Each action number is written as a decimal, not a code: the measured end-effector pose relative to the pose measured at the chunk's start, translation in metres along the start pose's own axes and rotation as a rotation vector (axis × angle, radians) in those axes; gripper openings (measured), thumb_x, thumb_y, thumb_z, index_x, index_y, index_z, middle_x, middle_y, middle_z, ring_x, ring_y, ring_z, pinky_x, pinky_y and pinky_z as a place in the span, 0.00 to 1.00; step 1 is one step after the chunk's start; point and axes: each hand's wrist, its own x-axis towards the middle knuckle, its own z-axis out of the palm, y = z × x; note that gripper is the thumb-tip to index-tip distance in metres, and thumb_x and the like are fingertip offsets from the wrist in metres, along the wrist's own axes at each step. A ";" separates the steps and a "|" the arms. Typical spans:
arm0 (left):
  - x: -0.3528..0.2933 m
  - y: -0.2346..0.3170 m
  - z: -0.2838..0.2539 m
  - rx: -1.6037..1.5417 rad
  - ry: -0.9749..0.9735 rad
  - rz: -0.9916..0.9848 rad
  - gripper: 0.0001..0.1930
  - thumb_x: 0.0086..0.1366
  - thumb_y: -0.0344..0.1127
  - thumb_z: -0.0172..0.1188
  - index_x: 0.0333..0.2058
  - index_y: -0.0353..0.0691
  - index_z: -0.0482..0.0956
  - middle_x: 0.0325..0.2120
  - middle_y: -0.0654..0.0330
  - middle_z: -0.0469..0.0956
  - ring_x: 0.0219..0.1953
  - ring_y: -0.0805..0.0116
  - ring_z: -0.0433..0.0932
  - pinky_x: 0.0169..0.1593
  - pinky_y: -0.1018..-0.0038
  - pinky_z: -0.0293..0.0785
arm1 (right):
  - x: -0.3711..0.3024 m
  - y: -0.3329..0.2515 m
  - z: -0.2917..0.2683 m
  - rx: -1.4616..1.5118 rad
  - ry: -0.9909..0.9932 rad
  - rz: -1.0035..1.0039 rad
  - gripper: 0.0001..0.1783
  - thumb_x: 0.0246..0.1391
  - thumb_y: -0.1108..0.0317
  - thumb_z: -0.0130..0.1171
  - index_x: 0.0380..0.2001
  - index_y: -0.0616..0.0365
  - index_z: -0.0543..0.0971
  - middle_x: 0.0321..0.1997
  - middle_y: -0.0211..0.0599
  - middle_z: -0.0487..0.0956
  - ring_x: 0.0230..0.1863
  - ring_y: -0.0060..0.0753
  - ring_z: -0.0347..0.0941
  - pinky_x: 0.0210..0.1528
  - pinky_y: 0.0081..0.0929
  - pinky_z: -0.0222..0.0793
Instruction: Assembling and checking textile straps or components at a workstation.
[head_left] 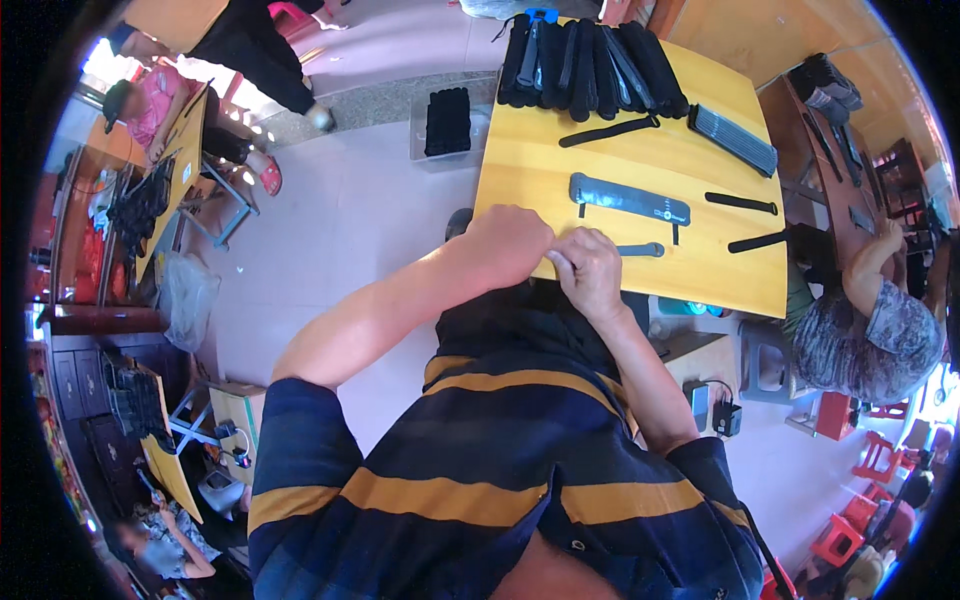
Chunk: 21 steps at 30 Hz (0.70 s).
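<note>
Over the table's front edge, my left hand (pixel 508 243) and my right hand (pixel 592 270) meet, both with curled fingers. Their fingertips pinch together; whatever they hold there is hidden. A short grey strap (pixel 640 250) with a rounded end shows from behind my right hand; whether that hand grips it, I cannot tell. Just beyond lies a flat grey-blue band (pixel 630 200) with white print and two small black tabs below it. Black straps lie to its right, one upper (pixel 740 203) and one lower (pixel 757 242).
The yellow table (pixel 530 180) carries a row of black straps (pixel 590 70), a loose black strap (pixel 608 132) and a grey stack (pixel 733 140). A clear bin (pixel 478 130) stands left of it. One person (pixel 865 330) sits at right; others work at left tables. A grey stool (pixel 765 360) stands nearby.
</note>
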 end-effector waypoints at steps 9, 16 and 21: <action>-0.004 0.015 0.002 0.063 0.031 -0.020 0.07 0.60 0.28 0.60 0.33 0.40 0.87 0.30 0.48 0.85 0.35 0.47 0.86 0.40 0.54 0.82 | -0.004 0.002 0.003 -0.017 0.010 -0.035 0.04 0.49 0.72 0.69 0.26 0.56 0.82 0.28 0.36 0.77 0.34 0.45 0.76 0.39 0.40 0.72; -0.008 0.022 0.009 0.031 0.097 -0.060 0.07 0.59 0.29 0.60 0.33 0.40 0.87 0.29 0.49 0.85 0.35 0.48 0.86 0.39 0.56 0.82 | -0.001 0.004 0.003 -0.062 0.003 -0.081 0.05 0.49 0.71 0.68 0.25 0.56 0.80 0.28 0.36 0.76 0.34 0.45 0.76 0.39 0.40 0.72; 0.002 0.027 0.001 0.062 0.050 -0.011 0.07 0.59 0.28 0.59 0.32 0.41 0.87 0.28 0.49 0.85 0.34 0.48 0.86 0.39 0.55 0.81 | -0.003 0.009 0.003 -0.074 -0.022 -0.062 0.06 0.48 0.71 0.68 0.24 0.57 0.80 0.28 0.36 0.77 0.34 0.45 0.76 0.39 0.40 0.72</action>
